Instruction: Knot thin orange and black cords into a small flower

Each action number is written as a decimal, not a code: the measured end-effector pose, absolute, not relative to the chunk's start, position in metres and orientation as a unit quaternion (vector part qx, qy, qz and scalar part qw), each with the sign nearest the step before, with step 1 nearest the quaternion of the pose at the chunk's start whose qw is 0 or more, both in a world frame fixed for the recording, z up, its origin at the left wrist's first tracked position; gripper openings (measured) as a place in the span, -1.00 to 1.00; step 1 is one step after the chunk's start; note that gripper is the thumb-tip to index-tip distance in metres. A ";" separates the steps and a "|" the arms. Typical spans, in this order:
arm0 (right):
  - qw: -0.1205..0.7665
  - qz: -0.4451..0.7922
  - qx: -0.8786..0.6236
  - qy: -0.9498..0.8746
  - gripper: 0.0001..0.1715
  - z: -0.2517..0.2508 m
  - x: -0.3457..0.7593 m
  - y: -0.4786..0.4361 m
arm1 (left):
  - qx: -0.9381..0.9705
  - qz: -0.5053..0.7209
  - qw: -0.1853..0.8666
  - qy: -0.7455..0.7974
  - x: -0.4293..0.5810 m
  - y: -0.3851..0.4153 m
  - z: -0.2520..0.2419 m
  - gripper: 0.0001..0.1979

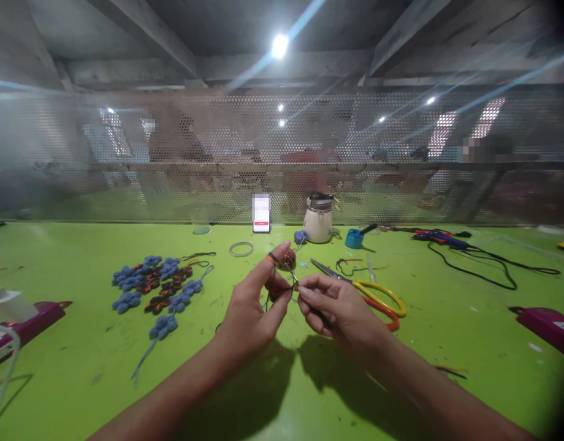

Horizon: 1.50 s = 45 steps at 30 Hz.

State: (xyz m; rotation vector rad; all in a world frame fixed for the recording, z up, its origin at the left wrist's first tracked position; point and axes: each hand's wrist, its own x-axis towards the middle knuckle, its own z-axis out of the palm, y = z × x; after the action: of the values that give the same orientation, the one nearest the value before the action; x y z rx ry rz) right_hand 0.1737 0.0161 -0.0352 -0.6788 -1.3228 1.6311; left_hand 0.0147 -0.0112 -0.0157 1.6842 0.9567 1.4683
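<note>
My left hand (252, 303) pinches dark yarn between thumb and fingers, its index finger raised with an orange-and-black strand (273, 258) looped round it. Closed close beside it, my right hand (344, 306) grips a crochet hook (294, 277), whose thin metal tip meets the yarn at the left fingertips. Most of the hook's dark handle is hidden in the fingers. Just behind the hands lies a ball of variegated dark-and-orange yarn (288, 260). Scissors (383, 298) with yellow and red handles lie beyond my right hand, partly covered by it.
Crocheted blue and black-orange flowers (162, 327) lie at left on the green table (102, 392). Behind stand a phone (261, 214), a pale jug (317, 219) and a blue pot (354, 239). A corded blue tool (442, 239) and purple power strips (546, 327) lie outward.
</note>
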 end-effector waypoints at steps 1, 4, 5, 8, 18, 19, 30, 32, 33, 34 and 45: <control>0.466 0.656 -0.264 -0.532 -0.76 -0.036 0.172 0.015 | 0.629 0.573 0.384 0.359 0.015 -0.010 -0.016 -0.32; 0.497 0.613 -0.258 -0.558 -0.78 -0.037 0.169 0.012 | 0.560 0.570 0.504 0.328 0.015 -0.005 -0.016 -0.24; 0.502 0.593 -0.261 -0.572 -0.78 -0.037 0.169 0.011 | 0.538 0.566 0.536 0.320 0.015 -0.004 -0.015 -0.25; 0.512 0.524 -0.277 -0.621 -0.79 -0.036 0.172 0.012 | 0.492 0.563 0.596 0.295 0.013 -0.004 -0.012 -0.31; 0.462 0.248 -0.286 -0.802 -0.92 -0.025 0.194 0.020 | 0.421 0.560 0.655 0.283 -0.004 0.000 -0.006 -0.45; 0.461 0.272 -0.284 -0.795 -0.91 -0.025 0.194 0.020 | 0.432 0.557 0.648 0.288 -0.003 0.001 -0.007 -0.47; 0.442 0.483 -0.315 -0.687 -0.79 -0.030 0.185 0.023 | 0.577 0.511 0.515 0.375 0.002 0.004 -0.014 -0.80; 0.429 0.509 -0.319 -0.675 -0.77 -0.031 0.183 0.023 | 0.580 0.504 0.523 0.369 0.005 0.003 -0.014 -0.55; 0.420 0.528 -0.319 -0.665 -0.76 -0.031 0.182 0.024 | 0.586 0.498 0.523 0.366 0.006 0.003 -0.014 -0.44; 0.412 0.549 -0.320 -0.653 -0.74 -0.032 0.181 0.024 | 0.599 0.491 0.514 0.368 0.007 0.002 -0.015 -0.37; 0.497 0.586 -0.273 -0.579 -0.74 -0.038 0.173 0.018 | 0.543 0.531 0.576 0.304 0.010 -0.004 -0.014 -0.45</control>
State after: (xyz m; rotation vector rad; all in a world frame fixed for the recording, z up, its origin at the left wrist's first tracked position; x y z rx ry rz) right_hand 0.1726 0.0179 -0.0382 -0.6607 -1.4020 1.4196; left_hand 0.0104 -0.0041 -0.0139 1.2708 0.7114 1.2432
